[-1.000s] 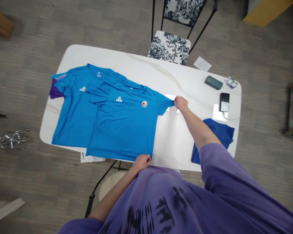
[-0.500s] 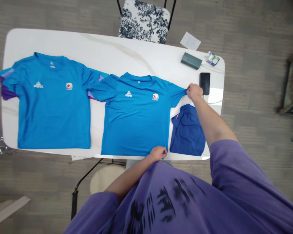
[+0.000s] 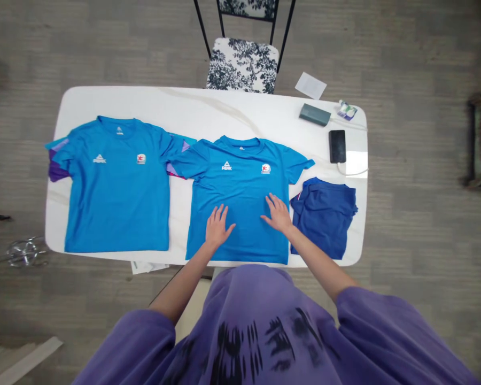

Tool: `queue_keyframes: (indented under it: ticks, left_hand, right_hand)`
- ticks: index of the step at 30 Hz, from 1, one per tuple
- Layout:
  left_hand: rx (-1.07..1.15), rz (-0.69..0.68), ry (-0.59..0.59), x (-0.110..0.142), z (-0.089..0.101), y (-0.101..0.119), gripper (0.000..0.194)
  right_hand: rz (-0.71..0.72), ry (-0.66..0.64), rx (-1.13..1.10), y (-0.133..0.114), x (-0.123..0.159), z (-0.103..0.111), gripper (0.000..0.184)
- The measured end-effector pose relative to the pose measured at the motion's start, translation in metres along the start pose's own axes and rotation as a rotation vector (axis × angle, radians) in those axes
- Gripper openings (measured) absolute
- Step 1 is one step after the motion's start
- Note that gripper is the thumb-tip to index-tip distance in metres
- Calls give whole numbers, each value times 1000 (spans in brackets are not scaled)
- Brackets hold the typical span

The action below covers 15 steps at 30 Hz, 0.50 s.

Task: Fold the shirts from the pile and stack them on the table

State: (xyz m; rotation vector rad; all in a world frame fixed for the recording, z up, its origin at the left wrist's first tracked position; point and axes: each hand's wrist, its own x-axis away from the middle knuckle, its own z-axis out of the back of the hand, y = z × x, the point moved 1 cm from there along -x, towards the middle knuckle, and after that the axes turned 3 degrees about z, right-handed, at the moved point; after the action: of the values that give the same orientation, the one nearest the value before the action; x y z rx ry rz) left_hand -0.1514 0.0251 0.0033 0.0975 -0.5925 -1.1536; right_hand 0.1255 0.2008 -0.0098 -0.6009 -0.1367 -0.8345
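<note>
A blue T-shirt (image 3: 240,192) with white and red chest logos lies spread flat in front of me, its hem near the table's front edge. My left hand (image 3: 218,227) is over its lower left part, fingers spread. On the right of the same shirt, near its side seam, my right hand (image 3: 278,213) is also open with fingers apart. Both palms face down at the cloth; firm contact is hard to tell. To the left lies a second blue T-shirt (image 3: 118,187), with purple and pink cloth showing from under its sleeves. A folded dark blue garment (image 3: 324,219) sits at the right.
The white table (image 3: 144,101) also bears a grey-green box-like case (image 3: 315,115), a black phone (image 3: 337,146) with a cable, and a small packet (image 3: 347,110). Paper (image 3: 311,85) lies beyond the back edge. A patterned chair (image 3: 242,67) stands behind the table.
My right hand has let go of the shirt's right sleeve and moved left over the shirt body. My left hand has left the hem and moved up and left, opening. The view has shifted.
</note>
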Motion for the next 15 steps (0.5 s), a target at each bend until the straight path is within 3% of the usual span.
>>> queue_keyframes:
  ticks: [4, 8, 10, 12, 15]
  left_hand:
    - [-66, -27, -35, 6, 13, -69, 92]
    - [-58, -70, -47, 23, 21, -111, 96]
    - [-24, -71, -29, 25, 28, -122, 99]
    - [11, -81, 6, 12, 37, -126, 98]
    - [47, -160, 85, -48, 58, -117, 87]
  right_hand:
    - [-35, -15, 11, -65, -5, -52, 113]
    - [-53, -20, 23, -113, -11, -73, 125]
    - [-51, -29, 21, -127, -15, -70, 125]
    - [-75, 3, 22, -131, -27, -58, 120]
    - [-136, 125, 35, -113, -71, -24, 102]
